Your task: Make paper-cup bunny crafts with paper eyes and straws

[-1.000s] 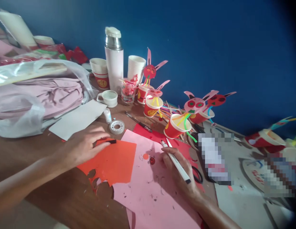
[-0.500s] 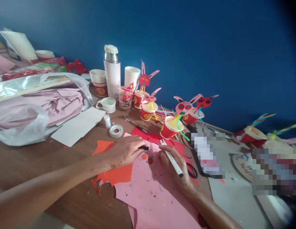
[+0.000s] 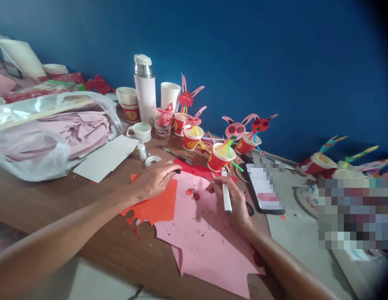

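Far left on the counter (image 3: 71, 191): a clear plastic bag (image 3: 31, 154) stuffed with pink cloth, with a white sheet (image 3: 106, 158) just beside it. Further in, a tape roll (image 3: 153, 159) and a small glue bottle (image 3: 142, 150), and a white flask (image 3: 144, 91) upright behind them.

Then the left hand (image 3: 153, 181), lying over the top of the orange paper (image 3: 156, 206) — grip pinched on a small black piece (image 3: 177, 171) at the fingertips, right at the upper edge of the pink paper (image 3: 209, 241). Half a second ago held lower, close to the orange dot (image 3: 189, 192) on the pink paper. Now drawn up and away from that dot, near the tape roll. Beside the dot, a small red ringed piece (image 3: 196, 196), unmoved since then.

Right of it the right hand (image 3: 234, 202), resting on the pink paper, grip closed around a white marker (image 3: 225, 193). Earlier slanted across the hand, dark end low and out to the right. Now nearly upright in the picture, dark end toward the wrist, other end near a red paper cup (image 3: 221, 157) with coloured straws.

Just past the hand, black scissors (image 3: 249, 208), partly hidden — touching the hand or not, cannot tell.
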A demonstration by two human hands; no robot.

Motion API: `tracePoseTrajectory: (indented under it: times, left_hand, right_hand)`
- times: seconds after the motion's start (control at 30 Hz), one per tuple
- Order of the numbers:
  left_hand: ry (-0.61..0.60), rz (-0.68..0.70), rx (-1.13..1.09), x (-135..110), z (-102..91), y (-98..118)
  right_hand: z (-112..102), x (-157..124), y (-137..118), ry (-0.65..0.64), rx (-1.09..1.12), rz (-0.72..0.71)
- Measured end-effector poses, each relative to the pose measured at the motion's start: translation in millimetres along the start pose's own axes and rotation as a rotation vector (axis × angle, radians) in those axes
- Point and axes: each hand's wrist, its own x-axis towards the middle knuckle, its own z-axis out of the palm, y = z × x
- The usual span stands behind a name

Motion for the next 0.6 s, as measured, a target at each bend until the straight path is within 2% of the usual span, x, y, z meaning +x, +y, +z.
tracePoseTrajectory:
  times: [0.1,0.23,0.37,0.5,0.6]
  left_hand:
    - [-0.083,0.051,0.037,-1,1.4,-4]
    - [-0.189,0.091,0.183,-1,-3.6,4]
    - [-0.148,0.136,0.172,-5,-2.8,21]
    - [-0.257,0.136,0.18,-16,12.3,30]
    - [-0.266,0.098,0.193,-23,24.9,31]
  right_hand:
    - [-1,0,2,-0.08,-0.059,-0.096]
    - [0,0,0,-0.094,-0.115,-0.196]
    - [1,4,-5,-0.114,-0.061,-0.141]
    - [1,7,-4,-0.121,0.076,-0.065]
    - [1,7,-3,-0.113,0.144,-0.01]
